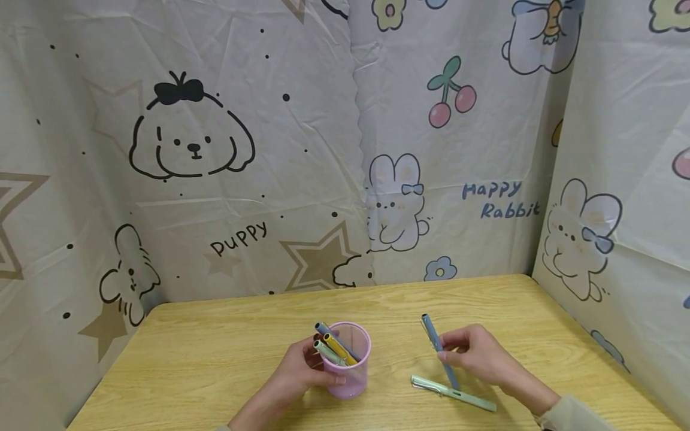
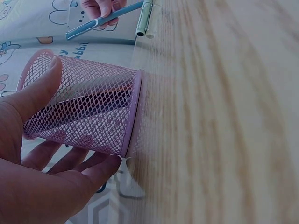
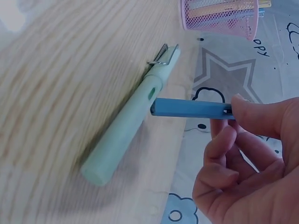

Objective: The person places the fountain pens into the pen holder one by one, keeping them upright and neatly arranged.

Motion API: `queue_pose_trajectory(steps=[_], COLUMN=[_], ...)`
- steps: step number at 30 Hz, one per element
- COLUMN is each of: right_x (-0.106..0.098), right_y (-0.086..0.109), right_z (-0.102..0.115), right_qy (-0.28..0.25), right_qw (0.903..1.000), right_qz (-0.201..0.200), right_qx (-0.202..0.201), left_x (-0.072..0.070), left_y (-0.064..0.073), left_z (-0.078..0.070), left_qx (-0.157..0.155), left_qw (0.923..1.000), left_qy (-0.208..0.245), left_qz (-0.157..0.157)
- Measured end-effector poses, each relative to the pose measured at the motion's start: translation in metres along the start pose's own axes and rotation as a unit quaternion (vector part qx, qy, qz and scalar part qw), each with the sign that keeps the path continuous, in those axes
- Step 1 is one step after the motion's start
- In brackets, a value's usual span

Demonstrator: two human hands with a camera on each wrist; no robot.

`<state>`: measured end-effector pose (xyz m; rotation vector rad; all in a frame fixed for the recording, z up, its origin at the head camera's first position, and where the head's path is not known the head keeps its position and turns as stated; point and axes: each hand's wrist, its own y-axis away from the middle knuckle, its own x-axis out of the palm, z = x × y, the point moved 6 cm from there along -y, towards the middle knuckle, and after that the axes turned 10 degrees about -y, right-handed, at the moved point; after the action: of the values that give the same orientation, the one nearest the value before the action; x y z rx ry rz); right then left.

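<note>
My left hand (image 1: 299, 369) holds a pink mesh pen cup (image 1: 349, 383) round its side, thumb on the near wall and fingers behind. Several pens lean in the cup, among them a yellow pen (image 1: 339, 349) and a light green pen (image 1: 329, 353). Over on the right, my right hand (image 1: 477, 356) pinches a blue pen (image 1: 431, 332) between thumb and fingers, its cap end up and tilted left. Below it a mint green pen (image 1: 474, 400) lies on the table. In the right wrist view the blue pen's lower end (image 3: 161, 107) appears close to the mint pen (image 3: 124, 126); contact is unclear.
The wooden table (image 1: 215, 341) reaches back to a printed cloth (image 1: 302, 179) hung behind it. More of this cloth (image 1: 636, 179) stands along the right side and on the left.
</note>
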<state>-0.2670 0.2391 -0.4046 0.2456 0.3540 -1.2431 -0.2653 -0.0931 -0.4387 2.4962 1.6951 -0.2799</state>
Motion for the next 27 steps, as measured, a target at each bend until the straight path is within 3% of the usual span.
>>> queue_pose_trajectory(steps=[12,27], right_x=[0.007,0.022], right_y=[-0.002,-0.009], right_z=[0.014,0.029], right_qy=[0.001,-0.05], right_qw=[0.9981,0.9928], right_qz=[-0.06,-0.076], right_qx=[-0.014,-0.079], left_x=[0.0,0.0], left_y=[0.0,0.0], left_z=[-0.001,0.001], left_qx=[-0.003,-0.005], left_qw=[1.0,1.0], left_qy=[0.0,0.004], left_qz=[-0.001,0.0])
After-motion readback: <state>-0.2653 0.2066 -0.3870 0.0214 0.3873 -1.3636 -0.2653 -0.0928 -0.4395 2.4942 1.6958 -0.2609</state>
